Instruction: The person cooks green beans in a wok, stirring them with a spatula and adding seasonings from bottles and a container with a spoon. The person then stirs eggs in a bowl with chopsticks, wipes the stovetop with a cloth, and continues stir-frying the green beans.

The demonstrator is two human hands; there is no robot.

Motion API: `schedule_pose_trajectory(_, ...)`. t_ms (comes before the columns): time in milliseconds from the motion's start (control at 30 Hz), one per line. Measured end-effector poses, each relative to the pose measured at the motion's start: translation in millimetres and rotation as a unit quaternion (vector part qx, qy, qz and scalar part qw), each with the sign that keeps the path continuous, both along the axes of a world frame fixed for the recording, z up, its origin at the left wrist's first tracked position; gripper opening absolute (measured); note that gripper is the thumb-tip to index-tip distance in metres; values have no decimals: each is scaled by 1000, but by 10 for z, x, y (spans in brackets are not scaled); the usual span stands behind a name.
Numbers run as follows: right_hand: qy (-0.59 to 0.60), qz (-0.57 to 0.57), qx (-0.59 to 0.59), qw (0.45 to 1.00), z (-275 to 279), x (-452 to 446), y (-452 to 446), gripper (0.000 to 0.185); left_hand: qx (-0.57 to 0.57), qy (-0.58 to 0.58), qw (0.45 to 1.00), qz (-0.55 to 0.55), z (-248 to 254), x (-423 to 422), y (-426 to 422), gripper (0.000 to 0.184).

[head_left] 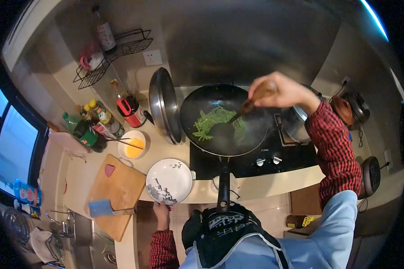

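Observation:
My right hand (pixel 274 91) is closed round the wooden handle of a spatula (pixel 248 106), whose dark blade rests in the black wok (pixel 194 102). Sliced green vegetables (pixel 215 121) lie in the wok, with steam over them. The wok sits on the black stove (pixel 296 162), its long handle (pixel 224 186) pointing toward my body. At the counter's front edge, my left hand (pixel 162 214) grips the near rim of a white plate (pixel 169 179) with a dark painted pattern; no food shows on it.
Left of the plate are a cutting board (pixel 116 190) with a cleaver (pixel 101 208) and a bowl of yellow liquid (pixel 133 148) with chopsticks. A large lid (pixel 161 105) stands upright beside the wok. Bottles (pixel 86 133) line the back left. A pot (pixel 295 123) is at right.

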State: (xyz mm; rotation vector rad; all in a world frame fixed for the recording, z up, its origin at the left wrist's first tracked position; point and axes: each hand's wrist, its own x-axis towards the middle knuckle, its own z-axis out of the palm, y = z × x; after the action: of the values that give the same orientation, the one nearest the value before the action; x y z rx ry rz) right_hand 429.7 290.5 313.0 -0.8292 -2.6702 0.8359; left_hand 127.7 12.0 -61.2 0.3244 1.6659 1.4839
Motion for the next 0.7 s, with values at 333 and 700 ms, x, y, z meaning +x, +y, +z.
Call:
schedule_pose_trajectory(333, 229, -222, -208, 925, -331, -286, 418, 23, -180, 125, 929, -299, 154, -634, 39, 26)
schedule_pose_trajectory(700, 63, -158, 176, 969, -575, -231, -226, 20, 225, -121, 963, -86, 278, -1416, 2411, 40)
